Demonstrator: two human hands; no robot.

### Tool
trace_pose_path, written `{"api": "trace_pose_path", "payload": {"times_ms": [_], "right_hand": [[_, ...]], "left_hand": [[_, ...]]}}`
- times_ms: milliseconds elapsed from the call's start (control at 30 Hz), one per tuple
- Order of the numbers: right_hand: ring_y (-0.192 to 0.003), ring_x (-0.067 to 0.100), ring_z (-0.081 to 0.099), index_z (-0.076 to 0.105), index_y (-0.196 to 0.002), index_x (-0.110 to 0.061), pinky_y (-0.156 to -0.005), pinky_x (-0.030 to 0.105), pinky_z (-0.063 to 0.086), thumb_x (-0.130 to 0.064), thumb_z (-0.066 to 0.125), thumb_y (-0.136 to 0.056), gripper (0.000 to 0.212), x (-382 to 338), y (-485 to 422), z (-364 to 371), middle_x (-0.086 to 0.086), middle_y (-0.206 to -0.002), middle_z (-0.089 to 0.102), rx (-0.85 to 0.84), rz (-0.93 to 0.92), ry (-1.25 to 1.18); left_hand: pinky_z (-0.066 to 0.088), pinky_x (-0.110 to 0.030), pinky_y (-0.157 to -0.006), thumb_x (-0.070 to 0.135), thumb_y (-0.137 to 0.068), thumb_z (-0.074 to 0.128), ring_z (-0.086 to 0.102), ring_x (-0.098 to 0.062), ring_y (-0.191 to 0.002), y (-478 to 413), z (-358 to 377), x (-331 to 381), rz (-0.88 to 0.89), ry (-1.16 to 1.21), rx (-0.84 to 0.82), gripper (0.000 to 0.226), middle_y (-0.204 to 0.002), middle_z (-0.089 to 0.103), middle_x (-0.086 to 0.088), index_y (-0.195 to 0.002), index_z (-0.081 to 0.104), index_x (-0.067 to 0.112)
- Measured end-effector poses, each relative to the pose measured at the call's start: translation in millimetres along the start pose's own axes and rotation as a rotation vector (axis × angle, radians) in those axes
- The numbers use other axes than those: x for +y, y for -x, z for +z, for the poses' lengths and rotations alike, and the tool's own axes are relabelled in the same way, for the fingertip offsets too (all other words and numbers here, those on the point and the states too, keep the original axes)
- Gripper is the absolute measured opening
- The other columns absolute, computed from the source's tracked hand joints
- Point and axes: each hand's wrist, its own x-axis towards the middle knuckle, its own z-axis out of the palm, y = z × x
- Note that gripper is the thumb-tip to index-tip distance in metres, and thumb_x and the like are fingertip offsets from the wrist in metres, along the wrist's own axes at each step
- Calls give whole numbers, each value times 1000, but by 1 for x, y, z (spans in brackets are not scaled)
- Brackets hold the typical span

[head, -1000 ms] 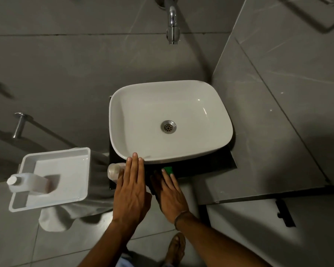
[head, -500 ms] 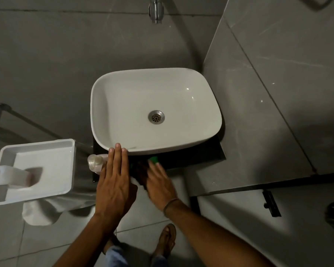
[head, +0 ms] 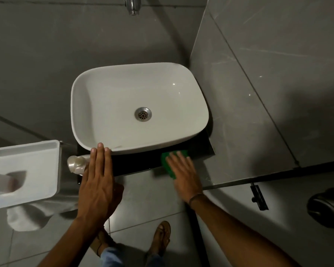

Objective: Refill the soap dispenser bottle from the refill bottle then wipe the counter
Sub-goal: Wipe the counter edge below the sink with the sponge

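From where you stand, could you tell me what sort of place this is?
Most likely a bathroom or washroom. A white vessel basin sits on a small dark counter, a chrome tap projects from the grey tiled wall above it, and a soap bottle stands beside the basin.

Dark counter (head: 143, 165): narrow black slab against grey tiled walls. White basin (head: 96, 135) sits on it and covers most of the top. Front strip exposed. On that strip: green cloth (head: 167, 160) at the right with the right hand (head: 183, 174) flat on it; small clear bottle (head: 76, 164) at the left edge, just beside the left hand (head: 98, 182), whose fingers (head: 100, 153) touch the basin rim.
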Motion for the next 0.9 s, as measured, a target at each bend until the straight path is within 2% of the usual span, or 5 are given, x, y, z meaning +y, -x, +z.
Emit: {"api": "trace_pose_path", "payload": {"times_ms": [133, 300, 433, 633, 900], "right_hand": [[-155, 28, 23, 44, -152, -14, -128, 48, 13, 1, 64, -87, 70, 41, -32, -22, 8, -160, 43, 6, 320, -8], [-158, 33, 8, 35, -157, -13, -127, 50, 0, -48, 44, -102, 66, 18, -29, -16, 10, -167, 27, 25, 396, 24], [-157, 34, 12, 32, -158, -21, -126, 54, 18, -35, 42, -105, 56, 20, -18, -10, 10, -168, 25, 44, 413, 60], [-155, 37, 18, 48, -148, -18, -125, 51, 21, -19, 47, -102, 46, 53, -61, -24, 8, -165, 33, 50, 474, 18], [-152, 36, 28, 51, -148, -21, -120, 52, 32, -10, 58, -98, 52, 52, -8, -20, 10, -159, 43, 107, 302, 0]], "left_hand": [[26, -61, -127, 19, -79, 85, 8, -44, -162, -1, 5, -1, 12, -5, 19, 110, -174, 9, -29, -163, 18, -10], [24, -61, -128, 28, -81, 66, 8, -45, -162, -2, 5, 2, 10, 5, 16, 101, -173, 10, -30, -162, 19, -10], [24, -61, -127, 21, -81, 82, 9, -47, -162, -2, 5, 2, 10, -7, 26, 107, -173, 10, -31, -162, 19, -11], [23, -62, -127, 19, -72, 94, 11, -47, -161, -3, 6, 1, 10, -6, 22, 121, -173, 12, -31, -162, 19, -10], [19, -60, -129, 31, -80, 63, 6, -43, -163, 0, 3, -4, 18, 10, 13, 104, -174, 6, -27, -164, 14, -7]]}}
